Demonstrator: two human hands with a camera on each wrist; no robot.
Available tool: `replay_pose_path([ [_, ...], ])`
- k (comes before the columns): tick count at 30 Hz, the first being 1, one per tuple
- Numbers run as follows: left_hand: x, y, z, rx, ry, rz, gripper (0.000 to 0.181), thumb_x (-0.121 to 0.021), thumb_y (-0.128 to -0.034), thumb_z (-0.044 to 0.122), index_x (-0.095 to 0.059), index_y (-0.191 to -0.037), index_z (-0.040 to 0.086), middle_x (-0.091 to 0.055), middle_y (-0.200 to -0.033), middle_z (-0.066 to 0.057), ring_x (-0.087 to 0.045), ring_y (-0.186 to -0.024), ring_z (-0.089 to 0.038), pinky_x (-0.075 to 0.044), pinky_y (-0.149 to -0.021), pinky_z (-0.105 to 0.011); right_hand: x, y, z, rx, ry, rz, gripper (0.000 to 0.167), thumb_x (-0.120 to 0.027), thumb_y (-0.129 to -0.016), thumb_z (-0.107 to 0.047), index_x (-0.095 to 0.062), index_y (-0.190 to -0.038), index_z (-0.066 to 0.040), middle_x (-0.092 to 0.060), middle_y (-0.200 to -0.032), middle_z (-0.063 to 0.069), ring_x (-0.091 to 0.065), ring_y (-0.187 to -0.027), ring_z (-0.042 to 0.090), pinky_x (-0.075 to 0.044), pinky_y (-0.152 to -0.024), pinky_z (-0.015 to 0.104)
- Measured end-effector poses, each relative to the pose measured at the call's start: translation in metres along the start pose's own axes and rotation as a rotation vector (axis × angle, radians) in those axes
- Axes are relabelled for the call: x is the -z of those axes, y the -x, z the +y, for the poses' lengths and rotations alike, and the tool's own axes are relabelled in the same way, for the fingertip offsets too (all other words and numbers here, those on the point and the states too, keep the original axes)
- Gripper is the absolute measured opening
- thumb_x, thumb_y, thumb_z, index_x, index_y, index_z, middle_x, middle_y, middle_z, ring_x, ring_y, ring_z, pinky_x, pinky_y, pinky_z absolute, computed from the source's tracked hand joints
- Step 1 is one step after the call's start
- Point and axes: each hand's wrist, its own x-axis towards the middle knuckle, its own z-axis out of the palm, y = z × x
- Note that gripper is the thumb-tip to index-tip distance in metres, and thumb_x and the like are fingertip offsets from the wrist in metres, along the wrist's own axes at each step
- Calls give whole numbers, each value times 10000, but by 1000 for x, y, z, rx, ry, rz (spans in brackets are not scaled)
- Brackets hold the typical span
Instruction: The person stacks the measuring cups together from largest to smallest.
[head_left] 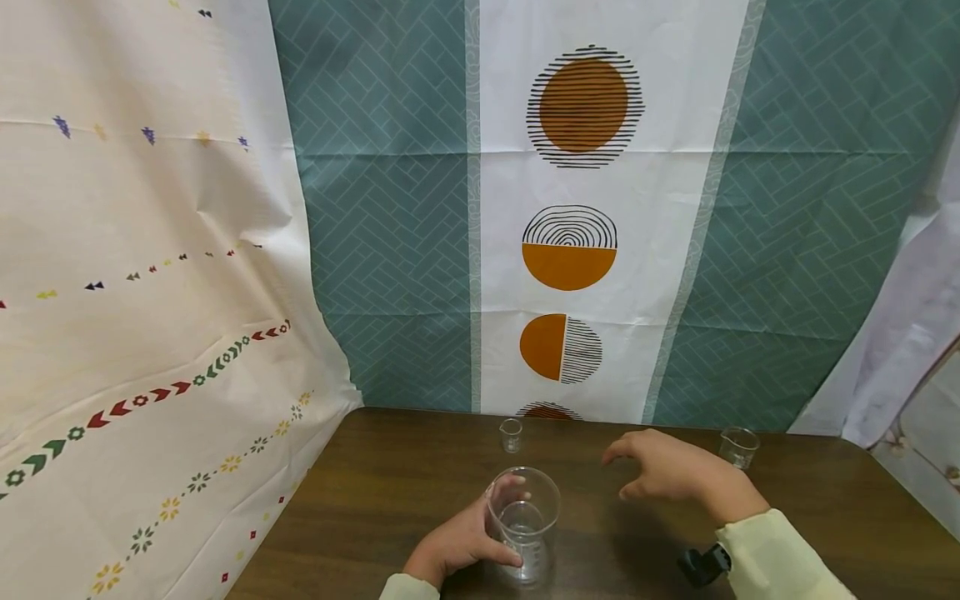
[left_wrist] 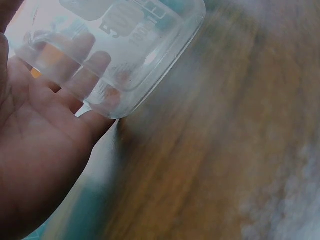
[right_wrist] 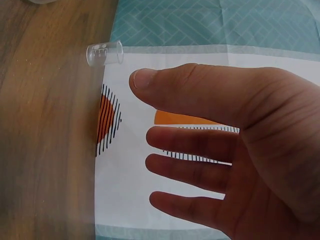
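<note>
A large clear glass beaker (head_left: 536,546) with printed graduation marks stands upright near the front of the table. My left hand (head_left: 467,533) holds it from the left side, fingers curled behind it and thumb across the front. Through the glass, the left wrist view shows the fingers against the beaker (left_wrist: 125,35). I cannot tell if it contains liquid. To its right, my right hand (head_left: 671,468) is raised above the table, holding nothing, thumb and fingers apart. A tiny beaker (head_left: 511,437) stands beyond the large one; the right wrist view has it left of the thumb.
Another small beaker (head_left: 738,450) is at the back right, just behind my right hand and partly near the wrist. The brown wooden table (head_left: 375,492) ends at a patterned teal and white curtain (head_left: 390,333). A cream cloth (head_left: 187,375) hangs along the left side.
</note>
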Motion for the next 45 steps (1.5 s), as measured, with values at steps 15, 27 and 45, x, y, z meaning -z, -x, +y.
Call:
replay_pose_path([
  [15,1,-1,1,-15,30,-10,901,-823,-738,56,-278,-1447,163,-366,-1497,-202,-435,-1314,-54,-397,-1025,-194,0,7,13,-21,20,28,401,-797,-758,-255,-674,-1131,-175,-652,-1181,28,-588,-1136,326,-475,-920,498],
  [27,1,-1,-1,0,50,-15,900,-815,-747,48,-269,-1455,160,-358,-1497,-213,-449,-1302,-63,-413,-1006,-189,3,12,24,-82,-8,45,413,-797,-762,-251,-668,-1145,-166,-653,-1184,25,-586,-1147,325,-476,-926,495],
  [45,1,-1,-2,4,45,-17,900,-815,-748,49,-269,-1453,170,-360,-1501,-201,-445,-1308,-59,-410,-1009,-189,5,18,35,-96,20,67,407,-800,-755,-243,-667,-1132,-165,-643,-1195,79,-585,-1138,356,-473,-916,515],
])
